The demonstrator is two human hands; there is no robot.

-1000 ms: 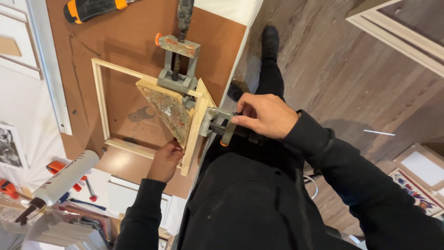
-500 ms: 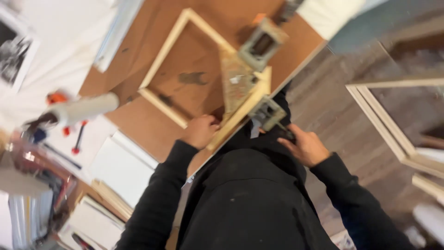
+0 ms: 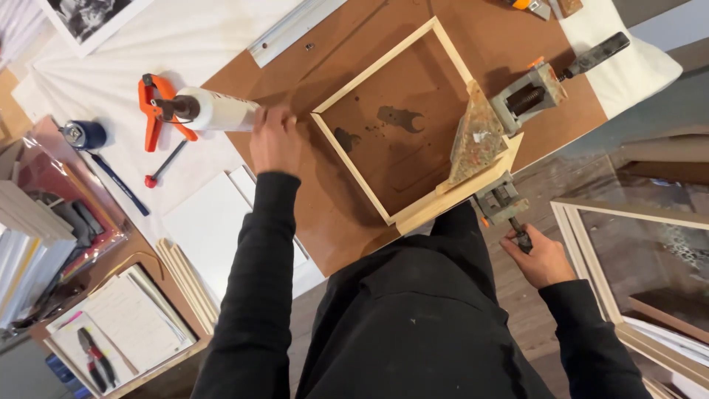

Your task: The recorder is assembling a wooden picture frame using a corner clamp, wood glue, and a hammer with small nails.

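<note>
A light wooden frame [image 3: 373,77] lies on a brown board [image 3: 332,207]. Its near right corner sits in a metal corner clamp [image 3: 487,140] with two screw vises. My right hand [image 3: 543,257] is closed on the handle of the nearer vise [image 3: 502,203], below the board's edge. My left hand [image 3: 275,140] reaches left across the board and rests on the end of a white glue tube [image 3: 218,109] lying on its side. Whether the fingers grip the tube is unclear.
An orange spring clamp [image 3: 153,111] lies by the tube's nozzle. A metal rail [image 3: 292,29] sits at the back. White boards [image 3: 210,229], a dark roll [image 3: 85,134], a screwdriver, stacked papers and pliers fill the left. More wooden frames [image 3: 635,295] lean on the floor at right.
My left hand left the frame's near edge and moved left to the glue tube. My right hand stayed at the vise handle. The camera swung and the frame now appears rotated.
</note>
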